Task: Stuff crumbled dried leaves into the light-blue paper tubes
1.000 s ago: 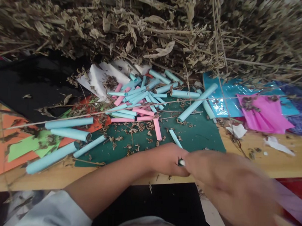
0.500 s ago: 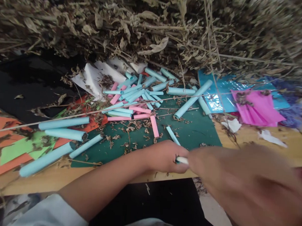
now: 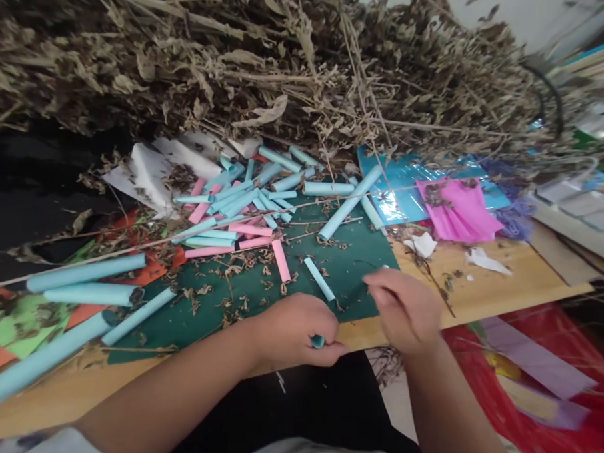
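My left hand [image 3: 295, 330] is closed around a light blue paper tube [image 3: 318, 341]; only its open end shows at the thumb side. To its right, over the edge of a dark green mat [image 3: 353, 255], my right hand [image 3: 406, 311] has its fingers curled and pinched together. What they hold, if anything, is hidden. A thin blue paper tube [image 3: 319, 279] lies on the mat just beyond my left hand, near a pink paper tube [image 3: 281, 260]. Crumbled dry leaves [image 3: 230, 270] are scattered over the mat. Farther back, several blue and pink tubes are heaped together [image 3: 238, 200].
A large pile of dried plants [image 3: 239, 63] spans the back. Several thicker blue tubes [image 3: 87, 272] lie at left on orange and green paper. Right of the mat are a blue plastic packet [image 3: 391, 197], pink paper [image 3: 457, 213] and white scraps [image 3: 424, 245]. A red bag [image 3: 535, 390] is below the table edge.
My right hand has moved away from my left hand, off the pale stick between them, and over the mat's edge. The view has turned right, bringing the red bag into sight.
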Motion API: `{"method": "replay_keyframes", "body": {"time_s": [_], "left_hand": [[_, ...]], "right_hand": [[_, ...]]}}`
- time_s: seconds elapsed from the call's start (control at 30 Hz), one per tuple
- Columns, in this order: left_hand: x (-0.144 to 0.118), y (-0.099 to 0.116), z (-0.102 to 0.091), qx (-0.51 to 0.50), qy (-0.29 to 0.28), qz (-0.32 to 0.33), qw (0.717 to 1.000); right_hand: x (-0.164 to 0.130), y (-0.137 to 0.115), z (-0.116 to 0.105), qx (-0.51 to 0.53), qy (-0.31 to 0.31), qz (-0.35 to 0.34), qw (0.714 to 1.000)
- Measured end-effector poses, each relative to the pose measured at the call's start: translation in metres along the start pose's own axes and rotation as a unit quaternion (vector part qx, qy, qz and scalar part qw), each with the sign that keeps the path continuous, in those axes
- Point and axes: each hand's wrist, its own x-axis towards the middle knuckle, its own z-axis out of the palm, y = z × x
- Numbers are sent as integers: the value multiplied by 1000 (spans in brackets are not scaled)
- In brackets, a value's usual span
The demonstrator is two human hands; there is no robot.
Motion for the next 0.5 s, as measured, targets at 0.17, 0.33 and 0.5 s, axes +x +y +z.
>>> {"method": "replay_keyframes", "body": {"time_s": [0.17,0.33,0.5], "left_hand": [[-4,16,-5,-207,108,-92,968],[4,26,-20,-568,276,-128,765],[10,30,-33,-696,336,-143,618]], "right_hand": [[27,23,27,-66,-140,-46,987],[28,14,16,-12,-139,-63,988],[19,-19,18,66,-134,-171,974]]}}
